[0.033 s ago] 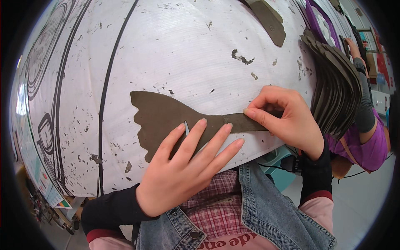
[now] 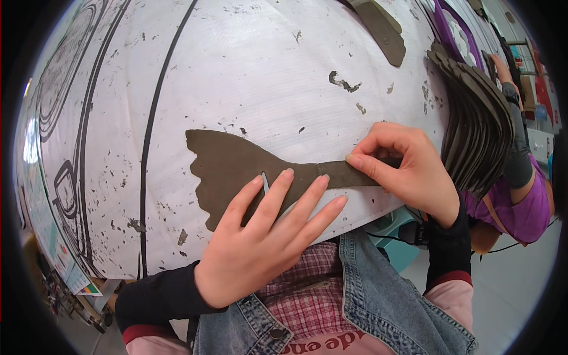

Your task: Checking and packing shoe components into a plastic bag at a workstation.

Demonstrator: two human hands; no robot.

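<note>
A flat, dark olive-brown cut piece of sheet material (image 2: 236, 157) lies on the white table surface. Its left end fans out with a scalloped edge, and a narrow slit shows light through it. A straight strip (image 2: 340, 174) of the same colour runs rightward from its narrow end, with a seam line where they meet. My left hand (image 2: 266, 236) rests flat with spread fingers, its fingertips on the piece. At the strip's right part, my right hand (image 2: 402, 168) pinches between thumb and fingers; the strip's far end is partly hidden behind that hand.
A thick fanned stack of similar dark pieces (image 2: 476, 124) lies at right. Other dark pieces (image 2: 381, 35) sit at the top, near a purple-rimmed item (image 2: 455, 29). Beyond the stack is another person's arm (image 2: 516, 136). Dark scraps (image 2: 344, 81) dot the white cover.
</note>
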